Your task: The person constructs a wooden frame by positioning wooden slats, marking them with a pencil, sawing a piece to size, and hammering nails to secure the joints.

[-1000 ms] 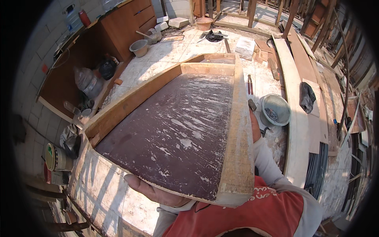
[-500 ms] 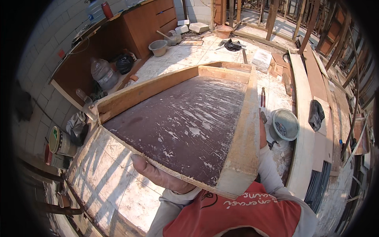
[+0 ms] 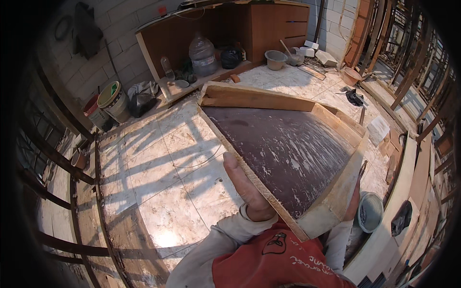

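I hold up a shallow wooden formwork panel (image 3: 283, 149), a dark brown sheet streaked with whitish residue and edged with light timber boards. It is tilted in front of my chest. My left hand (image 3: 247, 192) grips its near left edge, thumb along the rim and the other fingers hidden underneath. At the near right side, my right hand (image 3: 354, 199) clasps the outer face of the side board, mostly hidden behind it.
A grey bucket (image 3: 370, 211) stands beside my right arm, near long planks (image 3: 386, 211). Ahead are a brown cabinet (image 3: 281, 33), a large clear water bottle (image 3: 203, 55) and a grey basin (image 3: 276, 60). Paint pails (image 3: 114, 102) sit at the left wall; dark bars (image 3: 72, 245) run along the left.
The view has turned to the left, so the cabinet and pails sit further right. Both hands keep their hold on the panel, which now appears further right and tilted differently.
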`<state>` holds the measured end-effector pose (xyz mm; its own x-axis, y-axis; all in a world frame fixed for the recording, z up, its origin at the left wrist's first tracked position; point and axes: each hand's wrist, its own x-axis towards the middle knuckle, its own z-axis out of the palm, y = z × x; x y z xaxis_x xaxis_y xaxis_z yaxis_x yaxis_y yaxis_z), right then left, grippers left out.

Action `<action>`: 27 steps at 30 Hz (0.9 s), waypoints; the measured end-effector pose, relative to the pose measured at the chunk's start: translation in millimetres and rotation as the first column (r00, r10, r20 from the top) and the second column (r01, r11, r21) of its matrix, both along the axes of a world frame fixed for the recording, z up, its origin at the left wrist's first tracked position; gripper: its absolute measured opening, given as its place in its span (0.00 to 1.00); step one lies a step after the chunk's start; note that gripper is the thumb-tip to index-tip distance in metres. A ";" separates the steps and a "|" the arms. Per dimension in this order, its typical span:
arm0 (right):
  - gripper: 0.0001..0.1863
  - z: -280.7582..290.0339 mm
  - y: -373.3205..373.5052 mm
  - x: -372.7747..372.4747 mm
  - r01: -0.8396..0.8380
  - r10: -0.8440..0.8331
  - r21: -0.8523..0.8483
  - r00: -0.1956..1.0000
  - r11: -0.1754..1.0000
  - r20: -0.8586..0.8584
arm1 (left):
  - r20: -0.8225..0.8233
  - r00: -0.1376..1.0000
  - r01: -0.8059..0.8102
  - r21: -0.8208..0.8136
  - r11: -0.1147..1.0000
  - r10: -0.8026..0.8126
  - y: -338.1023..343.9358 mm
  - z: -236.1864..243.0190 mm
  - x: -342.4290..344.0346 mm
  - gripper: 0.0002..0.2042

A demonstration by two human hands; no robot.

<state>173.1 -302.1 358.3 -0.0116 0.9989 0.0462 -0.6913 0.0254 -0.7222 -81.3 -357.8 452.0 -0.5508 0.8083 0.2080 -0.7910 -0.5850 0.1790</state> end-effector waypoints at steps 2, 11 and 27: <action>0.33 -11.8 13.5 8.5 -0.078 0.076 -0.055 0.996 0.995 -0.051 | 0.010 0.999 -0.033 -0.055 0.998 0.034 -0.3 1.7 -0.8 0.32; 0.34 -71.8 18.4 -20.9 -0.223 0.208 -0.262 0.975 0.939 -0.085 | 0.078 0.997 0.029 -0.087 0.996 -0.022 -22.8 -88.7 -60.8 0.27; 0.27 -196.0 -4.2 -55.5 -0.316 0.366 -0.512 0.931 0.799 -0.003 | -0.034 0.983 0.126 -0.595 0.794 -0.181 -112.9 -270.5 -115.4 0.24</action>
